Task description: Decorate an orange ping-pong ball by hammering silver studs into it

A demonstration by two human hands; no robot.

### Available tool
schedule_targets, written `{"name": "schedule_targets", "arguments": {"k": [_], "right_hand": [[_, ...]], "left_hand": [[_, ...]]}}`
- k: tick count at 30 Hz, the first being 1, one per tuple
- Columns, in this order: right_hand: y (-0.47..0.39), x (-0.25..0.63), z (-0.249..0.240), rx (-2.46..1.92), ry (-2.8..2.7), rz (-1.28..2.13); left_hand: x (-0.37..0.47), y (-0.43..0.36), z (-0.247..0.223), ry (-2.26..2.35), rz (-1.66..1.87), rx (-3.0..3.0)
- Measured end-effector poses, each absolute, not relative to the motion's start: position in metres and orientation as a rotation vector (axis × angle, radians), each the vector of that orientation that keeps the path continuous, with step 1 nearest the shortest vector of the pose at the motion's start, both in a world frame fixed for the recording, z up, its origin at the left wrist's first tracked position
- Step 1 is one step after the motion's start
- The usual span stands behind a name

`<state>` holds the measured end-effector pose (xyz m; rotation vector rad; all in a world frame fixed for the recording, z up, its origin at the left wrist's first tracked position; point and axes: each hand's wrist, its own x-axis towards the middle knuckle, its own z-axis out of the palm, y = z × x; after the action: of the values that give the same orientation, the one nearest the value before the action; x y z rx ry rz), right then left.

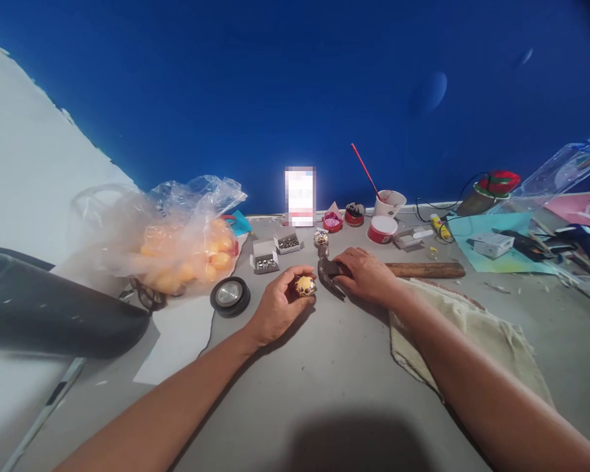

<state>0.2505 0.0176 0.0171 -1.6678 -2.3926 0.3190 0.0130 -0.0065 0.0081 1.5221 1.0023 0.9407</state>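
My left hand (280, 303) has its thumb and fingers curled round a small yellow ball (305, 285) with shiny metal studs set in it. To its right, my right hand (366, 274) grips a claw hammer (423, 269) close to its head. The hammer lies on the grey table with its wooden handle pointing right. Just beyond the hammer head sits a second ball (321, 236), closely covered in silver studs. Two small open boxes, a nearer box (266, 263) and a farther box (288, 244), hold shiny metal pieces, probably tacks.
At left are a clear bag of orange-yellow balls (187, 252) and a round black object with a silver centre (230, 295). A lit phone (300, 196) leans on the blue wall. A white cup (389, 203) stands behind. A cloth (462, 328) lies under my right forearm.
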Motion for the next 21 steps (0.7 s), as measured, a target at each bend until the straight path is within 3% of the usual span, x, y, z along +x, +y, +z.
{"name": "schedule_targets", "arguments": {"k": [8, 13, 21], "right_hand": [[0.020, 0.225, 0.066, -1.819, -2.414, 0.224], [0.042, 0.177, 0.100, -1.656, -2.536, 0.129], [0.075, 0.100, 0.081, -1.381, -2.851, -0.064]], "left_hand": [[0.018, -0.010, 0.002, 1.061, 0.863, 1.651], [0.017, -0.010, 0.004, 1.076, 0.773, 1.762], [0.020, -0.007, 0.002, 1.042, 0.749, 1.579]]}}
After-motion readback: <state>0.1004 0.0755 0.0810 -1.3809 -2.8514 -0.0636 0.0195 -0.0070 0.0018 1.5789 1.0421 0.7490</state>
